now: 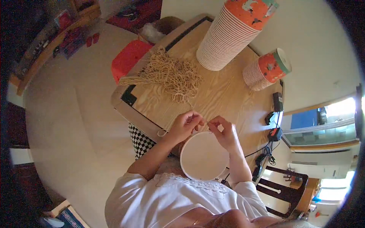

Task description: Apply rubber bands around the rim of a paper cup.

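Observation:
Both of my hands are raised over the near part of the table, at the far rim of a round white paper tub (204,156) held close to my body. My left hand (187,125) is closed in a pinch on a thin piece of cord, and a pale cord end (162,133) shows beside its wrist. My right hand (224,132) pinches at the tub's rim, its fingertips close to the left ones. The cord between the fingertips is too fine to follow. Beyond my hands lies a tangled heap of tan cord (171,76).
A tall stack of paper tubs (232,36) and a shorter stack (266,70) stand on the wooden table (220,97). Black adapters and cables (274,133) line its right edge. A red stool (131,57) is past the left edge, and a dark chair (281,190) at right.

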`<state>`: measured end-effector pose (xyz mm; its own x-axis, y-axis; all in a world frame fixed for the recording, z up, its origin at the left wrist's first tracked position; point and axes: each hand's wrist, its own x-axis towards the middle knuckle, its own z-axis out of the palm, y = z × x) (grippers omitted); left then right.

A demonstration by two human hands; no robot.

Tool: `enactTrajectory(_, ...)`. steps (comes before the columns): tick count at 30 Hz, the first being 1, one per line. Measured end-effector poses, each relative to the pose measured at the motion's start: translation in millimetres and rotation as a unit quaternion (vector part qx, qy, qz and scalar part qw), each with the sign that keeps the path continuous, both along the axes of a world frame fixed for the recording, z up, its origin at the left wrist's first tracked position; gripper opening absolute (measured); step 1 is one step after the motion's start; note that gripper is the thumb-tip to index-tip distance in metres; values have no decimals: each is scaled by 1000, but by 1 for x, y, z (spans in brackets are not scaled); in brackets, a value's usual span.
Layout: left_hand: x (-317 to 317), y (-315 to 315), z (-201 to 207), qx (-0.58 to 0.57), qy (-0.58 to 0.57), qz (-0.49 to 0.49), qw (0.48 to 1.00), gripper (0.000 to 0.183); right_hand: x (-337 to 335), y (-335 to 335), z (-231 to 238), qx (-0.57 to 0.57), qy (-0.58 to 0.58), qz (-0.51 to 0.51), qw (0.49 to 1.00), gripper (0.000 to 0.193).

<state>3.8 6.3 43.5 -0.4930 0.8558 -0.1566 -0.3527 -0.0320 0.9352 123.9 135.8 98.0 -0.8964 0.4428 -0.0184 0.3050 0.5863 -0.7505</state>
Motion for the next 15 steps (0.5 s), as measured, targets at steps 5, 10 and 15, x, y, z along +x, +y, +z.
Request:
enactTrajectory(5,-1,0,9,0,51,7,999,19,1,1,-2,-9,7,-12,1000,8)
enactTrajectory(10,2,5,1,45,99,-16,994,20,1,-1,-2,-15,4,-8,1000,9)
enactTrajectory(15,2,7,-1,38,73,-17,996,19,1,-2,0,-31,-13,-17,999,10)
